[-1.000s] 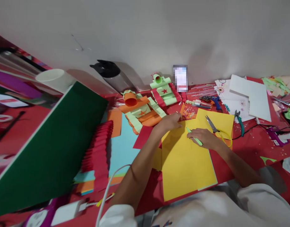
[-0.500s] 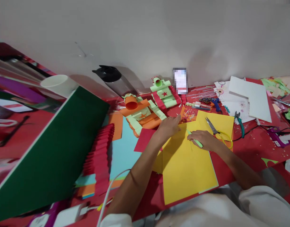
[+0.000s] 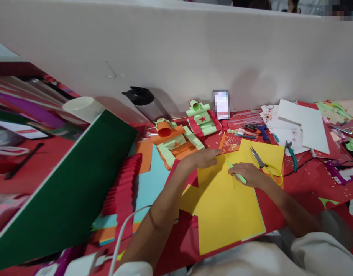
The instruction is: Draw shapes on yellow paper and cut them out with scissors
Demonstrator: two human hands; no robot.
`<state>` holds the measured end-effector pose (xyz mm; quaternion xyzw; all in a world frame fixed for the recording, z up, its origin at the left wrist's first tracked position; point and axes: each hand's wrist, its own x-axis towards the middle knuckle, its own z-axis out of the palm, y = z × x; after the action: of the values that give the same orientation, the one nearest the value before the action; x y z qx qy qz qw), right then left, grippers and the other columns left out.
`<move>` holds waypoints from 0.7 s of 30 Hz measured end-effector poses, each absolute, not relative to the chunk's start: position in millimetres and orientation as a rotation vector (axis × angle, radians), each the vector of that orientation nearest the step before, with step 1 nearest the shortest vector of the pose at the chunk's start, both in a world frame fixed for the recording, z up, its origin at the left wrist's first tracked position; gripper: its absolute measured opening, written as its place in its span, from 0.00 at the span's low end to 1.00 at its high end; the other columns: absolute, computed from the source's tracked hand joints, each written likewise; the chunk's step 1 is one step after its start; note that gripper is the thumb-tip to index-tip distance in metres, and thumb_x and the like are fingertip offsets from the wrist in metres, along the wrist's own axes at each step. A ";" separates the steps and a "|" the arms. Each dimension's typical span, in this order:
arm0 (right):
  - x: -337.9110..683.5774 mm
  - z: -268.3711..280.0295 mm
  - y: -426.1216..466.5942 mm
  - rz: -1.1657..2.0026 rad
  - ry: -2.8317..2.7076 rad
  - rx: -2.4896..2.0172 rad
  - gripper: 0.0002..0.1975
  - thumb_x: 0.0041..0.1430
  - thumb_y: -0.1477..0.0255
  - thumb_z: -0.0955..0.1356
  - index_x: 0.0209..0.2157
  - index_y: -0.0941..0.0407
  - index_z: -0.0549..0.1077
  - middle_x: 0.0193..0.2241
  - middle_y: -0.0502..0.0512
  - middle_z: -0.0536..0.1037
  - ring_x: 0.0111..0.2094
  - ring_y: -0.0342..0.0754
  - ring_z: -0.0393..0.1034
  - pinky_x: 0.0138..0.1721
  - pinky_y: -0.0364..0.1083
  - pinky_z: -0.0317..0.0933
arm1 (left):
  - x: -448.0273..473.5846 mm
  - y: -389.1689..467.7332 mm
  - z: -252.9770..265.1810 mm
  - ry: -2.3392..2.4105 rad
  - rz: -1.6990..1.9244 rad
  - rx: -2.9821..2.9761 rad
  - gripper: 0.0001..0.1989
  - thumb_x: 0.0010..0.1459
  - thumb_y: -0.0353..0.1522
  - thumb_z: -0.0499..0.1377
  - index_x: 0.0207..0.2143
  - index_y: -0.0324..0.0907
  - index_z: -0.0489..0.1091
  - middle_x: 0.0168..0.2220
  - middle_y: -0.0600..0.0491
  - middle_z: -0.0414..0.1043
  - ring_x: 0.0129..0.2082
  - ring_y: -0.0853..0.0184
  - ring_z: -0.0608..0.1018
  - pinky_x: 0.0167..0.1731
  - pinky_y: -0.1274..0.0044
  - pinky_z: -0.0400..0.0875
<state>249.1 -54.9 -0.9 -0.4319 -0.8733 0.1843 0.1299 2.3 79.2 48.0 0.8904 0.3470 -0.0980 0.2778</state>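
Note:
A large yellow paper sheet (image 3: 228,218) lies in front of me on the red table. Over its upper left corner is my left hand (image 3: 205,158), fingers stretched out with nothing in them. My right hand (image 3: 247,174) rests on the upper middle of the sheet. Its curled fingers close over a narrow light-green strip (image 3: 241,178), whose two ends show on either side of the hand; its exact kind is unclear. Scissors with yellow handles (image 3: 266,166) lie partly opened just right of that hand, on another yellow piece.
Green-orange (image 3: 176,143) and green-red paper figures (image 3: 203,120) stand behind, near a phone (image 3: 221,105) and a glue gun (image 3: 262,131). Teal-handled pliers (image 3: 291,157) lie right. A green board (image 3: 64,191) leans at left beside red crepe paper (image 3: 123,199). A white cable (image 3: 124,226) passes my left forearm.
The view has tilted up, showing the partition's top edge. My left hand has flattened, its fingers now reaching out to the right. My right hand keeps its place on the green strip.

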 end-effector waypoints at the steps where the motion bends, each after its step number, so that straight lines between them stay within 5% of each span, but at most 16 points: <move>1: 248.9 -0.9 -54.8 0.535 -2.537 -1.252 0.14 0.70 0.80 0.67 0.52 0.52 0.76 0.44 0.55 0.83 0.45 0.52 0.77 0.42 0.46 0.64 | 1.1 78.7 46.6 0.934 -0.281 2.372 0.29 0.63 0.34 0.58 0.66 0.42 0.69 0.61 0.42 0.78 0.56 0.52 0.81 0.53 0.69 0.75; 6: 248.2 -1.5 -54.1 0.552 -2.523 -1.238 0.13 0.70 0.80 0.67 0.51 0.52 0.77 0.43 0.56 0.83 0.45 0.52 0.78 0.42 0.47 0.66 | -3.5 79.1 42.7 0.933 -0.276 2.329 0.30 0.62 0.36 0.58 0.67 0.42 0.68 0.63 0.39 0.76 0.59 0.49 0.79 0.55 0.66 0.75; 13: 266.3 24.6 -52.5 0.517 -1.956 -1.142 0.10 0.75 0.69 0.64 0.50 0.51 0.77 0.48 0.57 0.85 0.49 0.52 0.81 0.52 0.52 0.72 | -25.5 76.1 48.3 0.964 0.158 2.192 0.18 0.60 0.41 0.60 0.50 0.44 0.74 0.50 0.45 0.81 0.48 0.55 0.81 0.49 0.69 0.76; 21: 296.4 54.0 -52.6 0.161 -1.405 -1.286 0.09 0.72 0.64 0.69 0.43 0.53 0.79 0.41 0.55 0.85 0.41 0.51 0.79 0.46 0.51 0.73 | -49.7 45.7 49.7 1.179 0.640 1.880 0.19 0.54 0.47 0.64 0.42 0.45 0.71 0.41 0.48 0.79 0.41 0.57 0.82 0.40 0.69 0.78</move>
<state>296.4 -52.6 54.0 -0.5495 -0.6002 0.0686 0.5771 -49.7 45.7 49.7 0.7447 0.4668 0.2533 0.4042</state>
